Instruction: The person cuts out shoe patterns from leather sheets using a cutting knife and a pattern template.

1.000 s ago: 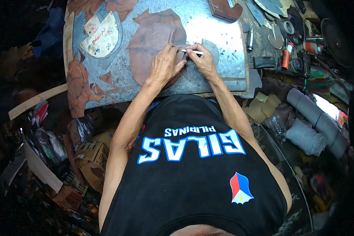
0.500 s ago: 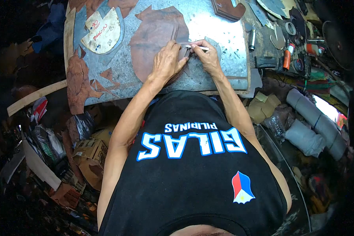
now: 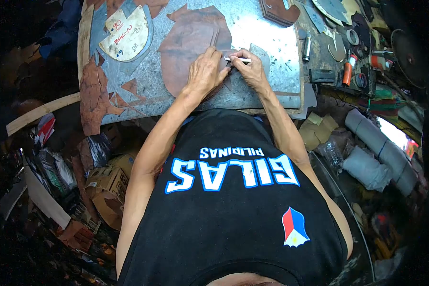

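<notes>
A large brown leather piece (image 3: 183, 59) with an uneven edge lies on the metal-topped bench. My left hand (image 3: 204, 71) presses down on its right side, fingers laid out and thumb apart. Beneath that hand are the stacked edges of another brown piece, mostly covered. In my right hand (image 3: 250, 71), a slim white pen-like tool (image 3: 243, 60) is pinched between thumb and fingers. Its tip points left, close to the leather's right edge and my left thumb. Whether the tip touches the leather is too small to tell.
A marked pale pattern piece (image 3: 126, 35) lies left on the metal sheet (image 3: 148, 86), near leather scraps (image 3: 95, 95). Stacked brown leather pieces (image 3: 279, 12) sit at the back. On the right are an orange-bodied tool (image 3: 349, 70), a tape roll (image 3: 352, 36) and a dark block (image 3: 321, 76).
The camera view has shifted slightly. The white tool has tilted a little at the leather's right edge; my left hand still presses in about the same place.
</notes>
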`<move>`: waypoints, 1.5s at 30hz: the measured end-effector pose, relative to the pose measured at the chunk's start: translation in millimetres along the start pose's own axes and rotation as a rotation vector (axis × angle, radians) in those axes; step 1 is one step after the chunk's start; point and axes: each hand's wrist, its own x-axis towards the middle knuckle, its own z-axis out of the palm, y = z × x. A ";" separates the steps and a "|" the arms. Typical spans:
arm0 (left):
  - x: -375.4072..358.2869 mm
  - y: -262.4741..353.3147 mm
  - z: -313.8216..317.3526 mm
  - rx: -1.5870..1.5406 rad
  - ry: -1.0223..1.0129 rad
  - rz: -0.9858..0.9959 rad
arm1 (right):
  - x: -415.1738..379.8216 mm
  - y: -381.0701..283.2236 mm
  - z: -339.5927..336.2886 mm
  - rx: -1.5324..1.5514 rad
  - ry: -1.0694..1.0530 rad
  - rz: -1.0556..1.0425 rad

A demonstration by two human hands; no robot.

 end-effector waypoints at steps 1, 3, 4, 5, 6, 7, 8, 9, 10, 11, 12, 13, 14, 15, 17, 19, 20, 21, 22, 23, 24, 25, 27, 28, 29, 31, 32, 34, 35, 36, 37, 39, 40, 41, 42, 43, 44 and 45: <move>0.2 0.3 -0.2 -0.001 -0.001 0.003 | -0.8 -5.2 0.8 -0.001 0.003 0.000; 0.3 0.0 -1.5 -0.014 0.017 0.017 | -1.9 -16.3 3.0 0.067 0.118 -0.030; 0.9 -0.7 -3.0 -0.012 0.017 0.018 | -0.8 -15.2 1.0 0.069 0.118 -0.032; 0.9 -1.4 -4.5 -0.023 -0.001 0.012 | 0.1 -11.5 -3.4 0.201 0.116 -0.037; 0.6 -1.7 -5.5 -0.035 -0.021 0.008 | 0.3 -6.2 -8.2 0.332 0.116 -0.040; 1.3 -1.6 -9.0 -0.037 -0.024 0.012 | 0.5 -3.8 -9.8 0.364 0.087 -0.052; 2.1 -2.4 -13.5 -0.088 -0.045 0.004 | 0.2 -1.1 -11.3 0.362 0.092 -0.052; 2.1 -2.5 -16.2 -0.139 -0.067 -0.006 | -0.9 2.2 -11.3 0.284 0.076 -0.041; 1.3 -2.9 -16.1 -0.141 -0.070 -0.006 | -2.7 -1.0 -8.7 0.208 0.058 -0.029; 0.7 -3.6 -16.6 -0.167 -0.042 0.007 | -4.0 -8.8 -4.9 0.160 0.064 -0.051; 0.2 -4.4 -17.2 -0.192 -0.013 0.020 | -3.3 -8.4 -1.5 0.161 0.064 -0.050; -0.6 -7.6 -14.4 -0.192 -0.015 0.018 | -2.7 -7.4 1.3 0.145 0.064 -0.043; -0.4 -10.9 -11.0 -0.169 0.009 0.084 | -1.8 -6.2 3.4 0.128 0.064 -0.037; -1.0 -13.8 -7.6 -0.147 0.033 0.149 | -0.6 -4.3 5.4 0.128 0.063 -0.034; -2.8 -9.8 -7.6 -0.109 0.025 0.111 | 0.4 -2.0 7.9 0.051 0.063 -0.068; -1.3 -6.0 -7.2 -0.070 0.019 0.076 | -0.9 -4.8 4.2 0.015 0.047 -0.057; -0.2 -4.2 -6.8 -0.053 -0.025 0.008 | -2.1 -6.7 2.2 -0.021 0.032 -0.048; 0.6 -2.0 -6.4 -0.037 -0.069 -0.061 | -4.0 -6.8 0.3 -0.021 0.030 -0.047; 0.3 -1.0 -3.7 -0.036 -0.065 -0.064 | -4.6 -7.3 -1.3 -0.047 0.013 -0.040; -1.3 0.3 -0.9 -0.021 0.010 -0.025 | -4.2 -7.7 -1.2 -0.071 -0.004 -0.034; -3.1 0.5 1.0 -0.008 0.082 0.017 | -3.7 -7.5 0.6 -0.069 -0.004 -0.033; -3.8 0.7 2.1 -0.009 0.078 0.020 | -3.8 -8.4 2.4 -0.055 0.008 -0.018; -3.3 1.8 5.3 0.013 0.136 0.037 | -4.0 -10.9 0.2 -0.044 0.025 -0.003; -3.2 1.9 5.4 0.013 0.134 0.038 | -4.0 -12.5 -0.7 0.052 0.067 -0.030; -2.5 0.6 4.5 0.000 0.119 0.041 | -2.5 -13.5 -0.7 0.150 0.108 -0.060; -2.6 -1.2 1.1 -0.013 0.101 0.043 | -2.9 -8.1 -7.1 0.183 0.075 -0.043; -1.3 -2.0 -1.1 -0.051 0.080 0.029 | -2.9 -4.9 -10.5 0.213 0.043 -0.027; -1.0 -3.1 -5.9 -0.090 0.057 0.013 | -2.7 -2.5 -8.2 0.154 0.029 -0.045; -1.2 -4.0 -9.2 -0.105 0.026 -0.002 | -2.3 -4.1 -3.1 0.120 0.042 -0.034; 0.2 -4.1 -11.8 -0.120 -0.003 -0.016 | -0.9 -5.9 1.0 0.085 0.055 -0.026; 0.4 -0.5 -14.3 -0.165 0.060 0.024 | -0.7 -3.5 4.1 0.075 0.065 -0.042; 1.0 1.3 -16.1 -0.167 0.071 0.056 | 1.2 1.2 6.4 0.038 0.053 -0.049; 0.3 1.7 -15.5 -0.168 0.081 0.089 | 1.0 1.9 6.8 0.001 0.041 -0.056; 0.7 1.3 -14.6 -0.169 0.084 0.088 | 1.1 1.7 4.4 -0.001 0.039 -0.056; 0.7 0.6 -13.8 -0.142 0.073 0.075 | 0.5 1.2 0.8 -0.037 0.028 -0.050; -0.7 -0.1 -12.1 -0.116 0.061 0.061 | -1.1 0.9 -0.8 -0.073 0.017 -0.041; -0.9 0.0 -9.7 -0.115 0.064 0.059 | -1.6 0.7 -0.7 -0.074 0.013 -0.043; -0.8 0.6 -6.9 -0.078 0.047 0.019 | -1.9 0.8 0.2 -0.072 0.020 -0.076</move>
